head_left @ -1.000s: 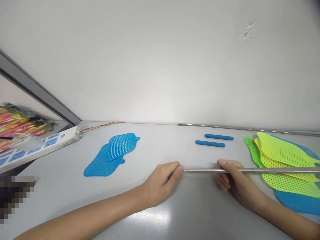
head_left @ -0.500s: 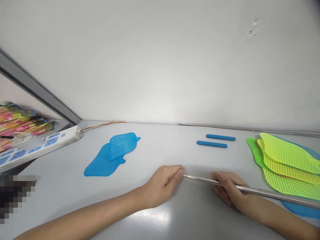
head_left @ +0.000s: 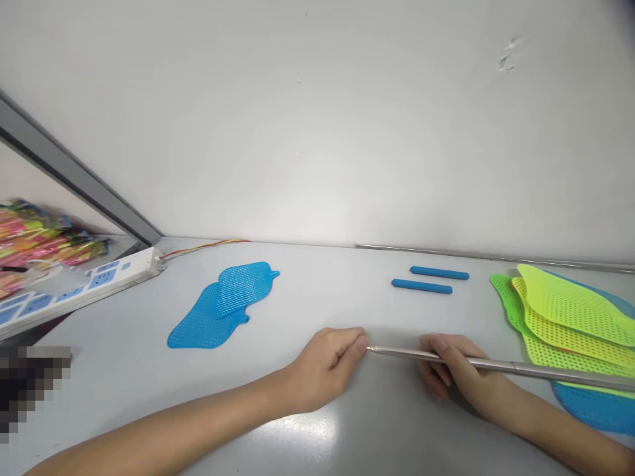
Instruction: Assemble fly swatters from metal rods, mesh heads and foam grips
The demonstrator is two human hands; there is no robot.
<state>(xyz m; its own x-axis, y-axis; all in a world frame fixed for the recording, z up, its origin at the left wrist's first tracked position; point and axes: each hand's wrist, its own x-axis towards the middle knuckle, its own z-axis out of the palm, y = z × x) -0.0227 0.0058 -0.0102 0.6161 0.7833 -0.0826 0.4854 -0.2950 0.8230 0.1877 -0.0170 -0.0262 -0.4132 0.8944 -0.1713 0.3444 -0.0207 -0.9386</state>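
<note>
A thin silvery telescopic metal rod [head_left: 496,365] runs from the middle of the table off the right edge of the view. The closed fingers of my left hand [head_left: 330,367] pinch its narrow end, and the very tip is hidden in them. Farther along, my right hand [head_left: 459,370] holds the rod between thumb and fingers. Beyond the hands lie two blue grip sleeves, a nearer one [head_left: 421,286] and a farther one [head_left: 439,272]. On the left, a blue fly swatter head [head_left: 245,289] overlaps another blue swatter head [head_left: 198,327].
At the right, yellow-green swatter heads [head_left: 570,304] lie stacked over blue ones [head_left: 595,406], partly beneath the rod. Another metal rod [head_left: 446,252] lies along the wall. A white power strip [head_left: 143,264] with wires stands at the left, near colourful packaged items [head_left: 44,231].
The right-hand part of the rod has risen slightly in view, and my right hand has shifted a little with it. My left hand keeps its pinch on the narrow end.
</note>
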